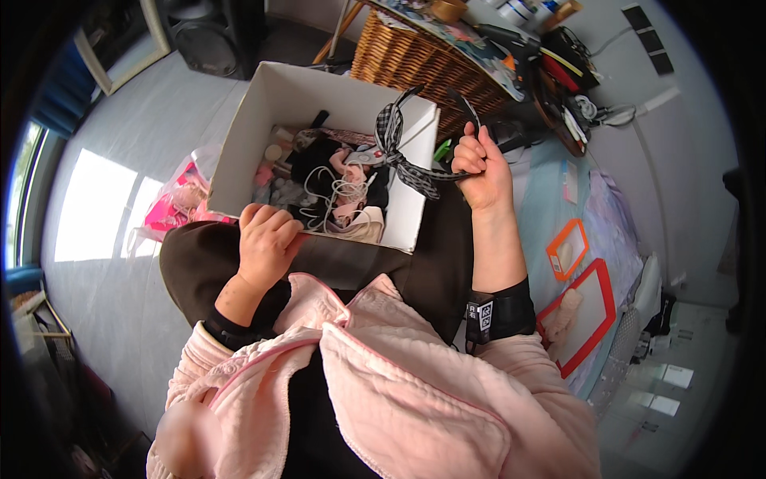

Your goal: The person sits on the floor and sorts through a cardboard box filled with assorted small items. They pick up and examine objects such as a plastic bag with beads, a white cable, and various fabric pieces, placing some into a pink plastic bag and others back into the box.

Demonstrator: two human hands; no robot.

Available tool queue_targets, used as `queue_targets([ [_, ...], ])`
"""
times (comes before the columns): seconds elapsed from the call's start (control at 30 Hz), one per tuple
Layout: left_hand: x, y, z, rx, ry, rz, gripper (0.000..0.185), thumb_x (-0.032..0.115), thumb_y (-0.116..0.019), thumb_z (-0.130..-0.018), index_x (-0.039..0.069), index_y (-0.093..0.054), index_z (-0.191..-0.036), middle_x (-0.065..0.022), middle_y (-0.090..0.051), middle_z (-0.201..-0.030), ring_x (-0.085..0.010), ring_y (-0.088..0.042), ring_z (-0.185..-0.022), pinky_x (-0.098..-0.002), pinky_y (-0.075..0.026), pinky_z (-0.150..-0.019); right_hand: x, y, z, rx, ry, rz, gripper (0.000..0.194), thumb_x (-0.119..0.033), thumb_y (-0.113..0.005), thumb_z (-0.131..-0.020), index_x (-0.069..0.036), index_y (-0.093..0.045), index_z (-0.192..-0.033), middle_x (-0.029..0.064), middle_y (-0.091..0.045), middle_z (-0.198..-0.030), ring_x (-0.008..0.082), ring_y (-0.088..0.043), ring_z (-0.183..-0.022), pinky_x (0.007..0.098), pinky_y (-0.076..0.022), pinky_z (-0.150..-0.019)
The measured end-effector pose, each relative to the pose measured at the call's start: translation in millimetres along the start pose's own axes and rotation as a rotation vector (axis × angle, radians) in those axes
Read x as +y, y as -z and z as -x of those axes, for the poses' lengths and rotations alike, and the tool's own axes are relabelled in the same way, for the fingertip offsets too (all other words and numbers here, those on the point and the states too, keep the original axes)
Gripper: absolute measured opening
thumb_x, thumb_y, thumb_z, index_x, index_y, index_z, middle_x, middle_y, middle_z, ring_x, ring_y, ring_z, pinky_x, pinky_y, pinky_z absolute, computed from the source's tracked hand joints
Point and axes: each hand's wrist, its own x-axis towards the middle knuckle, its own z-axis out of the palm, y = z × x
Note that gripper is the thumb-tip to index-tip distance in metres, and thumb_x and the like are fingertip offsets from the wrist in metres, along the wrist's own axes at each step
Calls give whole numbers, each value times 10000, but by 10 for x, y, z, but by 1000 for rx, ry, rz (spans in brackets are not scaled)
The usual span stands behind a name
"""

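A white cardboard box (239, 143) rests against my lap, holding a tangled white cord (353, 190), pink and black cloth items and small containers. My left hand (269, 236) grips the box's near rim at its left corner. Raised over the box's right side, my right hand (483, 161) holds a black-and-white checked headband with a bow (390, 129). The headband's bow hangs over the inside of the box, and its band curves up to my fingers. A pale object with a red spot (378, 154) shows behind the bow; I cannot tell what it is.
Beyond the box stands a wicker basket (413, 60) beside a cluttered table. A black speaker (206, 42) is at the back left. A pink plastic bag (185, 194) lies on the floor left of the box. Orange (552, 263) and red (605, 311) frames lie at the right.
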Motion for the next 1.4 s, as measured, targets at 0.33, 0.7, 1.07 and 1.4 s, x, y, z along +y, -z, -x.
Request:
queue_targets([
  [0.33,129,-97,51,-45,-96,-103,114,104,-645,-725,111,-623,-837,-41,-547,-726,-253,-522,-737,-373,-377,-790,-1204,1243,2035,747,1318,970,203,-99,-515,-891,16,-529,-1057,54,-580,-769,127,-528,-666,250,-424,-634],
  [0.7,61,-41,-10,-105,-30,-91,137,122,-677,-659,99,-612,-778,-52,-568,-734,-259,-535,-754,-394,-386,-764,-1216,2720,5225,2475,320,2239,559,-306,-576,-786,-11,-458,-1245,218,-596,-1047,357,-578,-964,477,-474,-760],
  [1.07,32,-5,1,1,-8,6,145,139,-673,-630,113,-599,-751,7,-533,-715,-187,-525,-734,-342,-374,-781,-134,192,203,-254,569,1732,366,-54,-581,-819,-42,-542,-1182,90,-594,-1116,181,-579,-979,294,-447,-863],
  [1.4,-129,-13,102,-16,44,81,185,136,-703,-590,115,-585,-731,-1,-520,-723,-189,-514,-744,-345,-377,-784,2077,586,-1889,-409,-202,2751,386,-304,-722,-656,-101,-666,-979,151,-590,-1095,312,-537,-1026,381,-442,-882],
])
